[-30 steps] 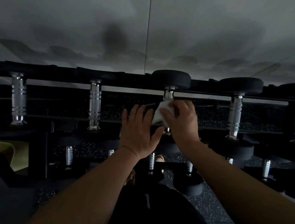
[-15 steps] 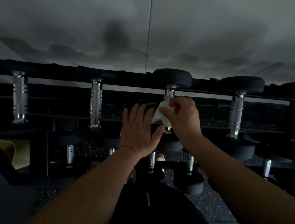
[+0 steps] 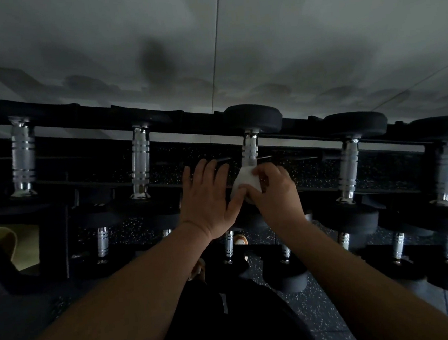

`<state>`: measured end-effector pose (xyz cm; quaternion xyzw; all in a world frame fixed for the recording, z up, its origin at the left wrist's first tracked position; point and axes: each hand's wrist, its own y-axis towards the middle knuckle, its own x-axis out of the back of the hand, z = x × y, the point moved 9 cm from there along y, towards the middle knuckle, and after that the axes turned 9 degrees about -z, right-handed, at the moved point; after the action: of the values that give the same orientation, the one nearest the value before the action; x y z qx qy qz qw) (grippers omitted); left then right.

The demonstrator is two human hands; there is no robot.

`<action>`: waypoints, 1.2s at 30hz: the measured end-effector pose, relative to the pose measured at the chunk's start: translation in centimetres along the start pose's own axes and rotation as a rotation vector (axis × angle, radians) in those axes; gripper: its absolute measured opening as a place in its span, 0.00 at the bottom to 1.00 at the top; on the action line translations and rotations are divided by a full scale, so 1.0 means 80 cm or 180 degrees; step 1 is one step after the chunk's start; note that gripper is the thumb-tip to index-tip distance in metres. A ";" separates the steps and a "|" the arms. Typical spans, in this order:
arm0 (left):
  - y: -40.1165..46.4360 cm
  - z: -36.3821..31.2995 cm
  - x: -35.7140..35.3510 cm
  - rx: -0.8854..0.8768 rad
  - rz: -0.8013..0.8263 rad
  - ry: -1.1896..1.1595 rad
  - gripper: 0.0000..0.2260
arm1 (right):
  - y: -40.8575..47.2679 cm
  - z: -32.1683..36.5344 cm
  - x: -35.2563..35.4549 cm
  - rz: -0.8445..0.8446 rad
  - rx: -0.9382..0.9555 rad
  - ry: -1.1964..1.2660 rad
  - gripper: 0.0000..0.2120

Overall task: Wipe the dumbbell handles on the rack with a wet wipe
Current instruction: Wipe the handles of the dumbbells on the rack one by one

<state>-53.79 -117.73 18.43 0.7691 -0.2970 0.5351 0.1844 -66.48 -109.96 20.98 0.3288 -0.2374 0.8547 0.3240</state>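
A black rack carries a row of black dumbbells with chrome handles. My right hand grips a white wet wipe wrapped round the lower part of the middle dumbbell's handle. My left hand is beside it with fingers straight, its thumb touching the wipe. The bottom of that handle is hidden by the wipe and my hands. Other chrome handles stand to the left, far left and right.
A lower tier holds more dumbbells with small chrome handles. A speckled dark floor lies below. A pale wall rises behind the rack. A shoe shows between my arms. The scene is dim.
My right hand has slid the wipe down the middle handle, so more chrome shows above it. My left hand stays in place beside it.
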 end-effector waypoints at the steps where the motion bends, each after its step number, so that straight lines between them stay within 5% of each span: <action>1: 0.000 -0.001 0.001 -0.0004 0.0000 0.0004 0.34 | -0.003 0.000 0.000 0.0001 -0.0007 0.0001 0.16; 15: -0.007 -0.006 0.013 -0.0203 0.0030 -0.0226 0.33 | -0.013 0.011 0.041 -0.0449 -0.0124 -0.0069 0.13; 36: 0.004 -0.170 -0.007 -0.0817 -0.0014 0.0075 0.25 | -0.008 -0.116 0.191 -0.0386 -0.0142 0.0288 0.11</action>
<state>-63.85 -109.65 22.80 0.7334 -0.3592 0.5013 0.2860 -78.61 -97.71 25.83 0.2963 -0.2211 0.8420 0.3928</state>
